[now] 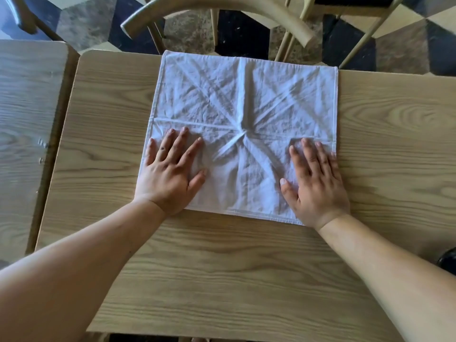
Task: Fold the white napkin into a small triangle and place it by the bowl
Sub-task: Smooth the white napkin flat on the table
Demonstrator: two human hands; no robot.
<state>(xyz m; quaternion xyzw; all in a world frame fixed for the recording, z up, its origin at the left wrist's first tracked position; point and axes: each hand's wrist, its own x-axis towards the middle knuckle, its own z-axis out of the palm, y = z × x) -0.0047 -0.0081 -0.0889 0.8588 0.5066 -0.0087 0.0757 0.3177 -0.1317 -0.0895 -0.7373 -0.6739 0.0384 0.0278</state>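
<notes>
Pressing flat on the white napkin (244, 134), both hands hold the cloth down on the wooden table (222, 267). The left hand (170, 174) lies on the near left corner of the napkin, and the right hand (318, 183) lies on the near right corner. On both hands the fingers are stretched and a little apart, palms down, and they clamp nothing.

I judge this is the very first step: the napkin is spread open and smoothed, and no fold is made yet. The next move probably calls for pinching one corner and carrying it across to the opposite corner, so that a big triangle is formed. The edges must meet well, otherwise the later small triangle will be crooked.

The napkin lies at the far edge of the table, about in the middle of that edge, and its far hem reaches the edge itself. It is an open sheet, nearly square, with a narrow hem around. It is much wrinkled. Sharp creases run through it like a star, one straight across, one from far to near, and diagonal ones, and they meet at a small raised bump near the middle. These old creases may help to guide the folds.

No bowl is clearly visible; only a dark round thing (447, 260) shows at the right edge of the table, and I cannot tell what it is.
</notes>
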